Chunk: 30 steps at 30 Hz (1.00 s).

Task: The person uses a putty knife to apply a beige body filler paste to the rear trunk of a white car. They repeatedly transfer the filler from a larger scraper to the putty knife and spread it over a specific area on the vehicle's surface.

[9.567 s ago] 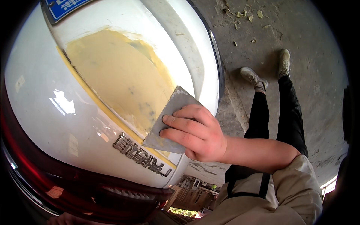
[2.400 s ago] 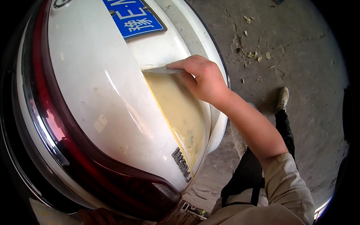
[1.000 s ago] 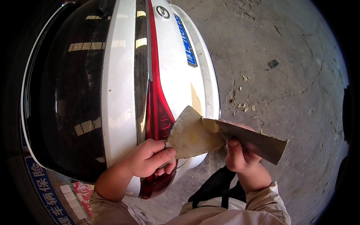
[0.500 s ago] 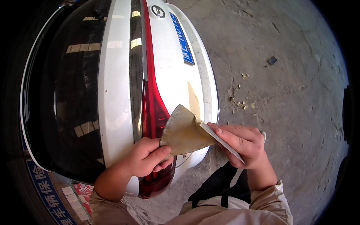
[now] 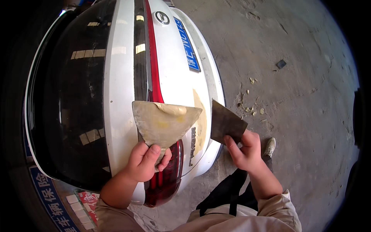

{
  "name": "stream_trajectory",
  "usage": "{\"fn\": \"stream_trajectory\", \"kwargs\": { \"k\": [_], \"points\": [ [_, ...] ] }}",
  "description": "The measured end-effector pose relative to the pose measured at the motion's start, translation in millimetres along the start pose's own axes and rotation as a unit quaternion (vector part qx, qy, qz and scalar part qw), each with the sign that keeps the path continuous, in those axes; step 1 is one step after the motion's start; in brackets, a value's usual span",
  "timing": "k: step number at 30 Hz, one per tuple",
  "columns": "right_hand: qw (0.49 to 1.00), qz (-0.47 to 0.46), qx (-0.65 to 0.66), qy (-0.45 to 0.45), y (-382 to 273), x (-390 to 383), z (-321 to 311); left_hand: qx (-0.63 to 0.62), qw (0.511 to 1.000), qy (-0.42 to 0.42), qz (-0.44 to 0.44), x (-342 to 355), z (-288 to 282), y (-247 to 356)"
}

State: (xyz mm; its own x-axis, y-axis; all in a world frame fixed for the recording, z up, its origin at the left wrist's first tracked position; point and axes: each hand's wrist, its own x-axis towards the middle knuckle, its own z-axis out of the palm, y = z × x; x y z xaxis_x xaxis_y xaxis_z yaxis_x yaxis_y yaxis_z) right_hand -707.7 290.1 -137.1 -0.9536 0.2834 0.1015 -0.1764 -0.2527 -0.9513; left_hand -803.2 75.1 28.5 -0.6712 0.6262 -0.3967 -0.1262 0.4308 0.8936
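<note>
White car (image 5: 170, 73) on grey floor (image 5: 301, 100), pale scraps (image 5: 262, 111); left hand (image 5: 143, 162) gripping spreader (image 5: 164, 129), right hand (image 5: 249, 152) gripping dark plate (image 5: 227, 121).

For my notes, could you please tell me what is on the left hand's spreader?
On the spreader, beige paste sits at the far edge, yellowish smears nearer the middle. Surface under the paste and the left hand is hidden.
</note>
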Motion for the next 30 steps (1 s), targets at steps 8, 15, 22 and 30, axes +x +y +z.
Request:
{"fn": "stream_trajectory", "kwargs": {
  "k": [8,15,22,30],
  "points": [
    [0.893,0.199,0.403,-0.007,-26,-5,29,0.445,0.838,0.049,0.313,6,2,-24],
    [0.835,0.202,0.51,-0.05,-60,-12,15,0.581,0.751,0.097,0.297,-2,24,-12],
    [0.817,0.223,0.531,0.023,-66,-10,0,0.635,0.709,0.101,0.289,-9,25,-7],
    [0.947,0.049,0.209,0.239,73,44,-32,0.102,0.931,0.262,0.234,-8,-3,-6]
  ]
}}
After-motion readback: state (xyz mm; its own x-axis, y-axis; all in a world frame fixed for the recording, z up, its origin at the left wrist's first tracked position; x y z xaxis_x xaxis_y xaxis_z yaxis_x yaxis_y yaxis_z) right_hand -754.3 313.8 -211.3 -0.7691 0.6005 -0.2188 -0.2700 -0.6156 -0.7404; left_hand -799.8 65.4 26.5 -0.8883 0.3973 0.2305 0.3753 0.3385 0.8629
